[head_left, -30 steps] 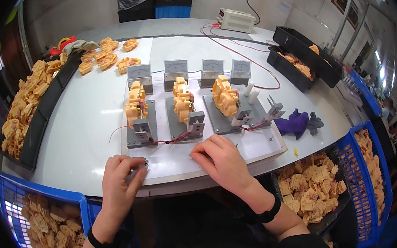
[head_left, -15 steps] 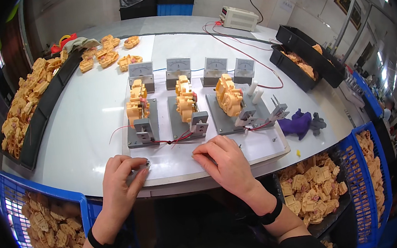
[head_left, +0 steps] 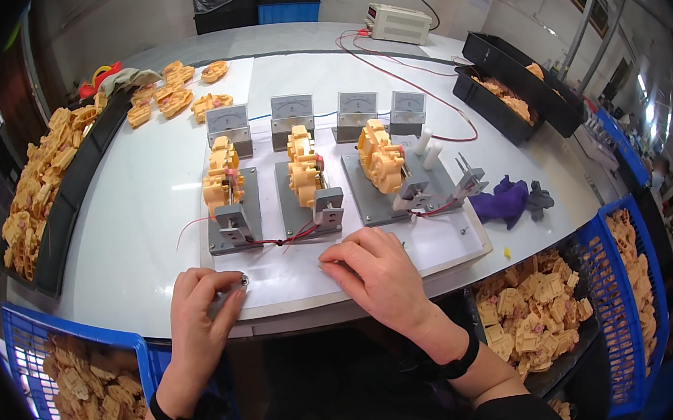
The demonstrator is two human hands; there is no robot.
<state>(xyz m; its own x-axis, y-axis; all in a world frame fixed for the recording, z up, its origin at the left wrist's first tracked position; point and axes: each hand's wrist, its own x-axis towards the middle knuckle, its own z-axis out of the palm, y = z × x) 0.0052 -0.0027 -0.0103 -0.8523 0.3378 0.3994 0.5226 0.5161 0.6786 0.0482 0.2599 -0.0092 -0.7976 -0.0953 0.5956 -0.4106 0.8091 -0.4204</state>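
Observation:
My left hand (head_left: 198, 308) rests at the front of a white board (head_left: 280, 292), thumb and index finger apart. By its index fingertip is a small shiny metal piece (head_left: 244, 280); whether it is loose or fixed I cannot tell. Farther right, my right hand (head_left: 377, 275) is curled low over the board, thumb and index tips close together; anything between them is hidden. Beyond my hands, grey fixtures hold three yellow-orange plastic gear housings: a left one (head_left: 221, 176), a middle one (head_left: 304, 168) and a right one (head_left: 380, 157). Red wires (head_left: 279, 241) link the fixtures.
Several analog meters (head_left: 292, 113) stand behind the fixtures. A power supply (head_left: 400, 24) sits at the back. Plastic parts fill a black tray (head_left: 87, 181) at left and blue crates (head_left: 80, 324) below. A purple cloth-like bundle (head_left: 502, 202) lies right of the board, near black bins (head_left: 497, 105).
The whole view has shifted slightly, moving most of the scene a little left. My hands keep nearly the same pose and place relative to the board.

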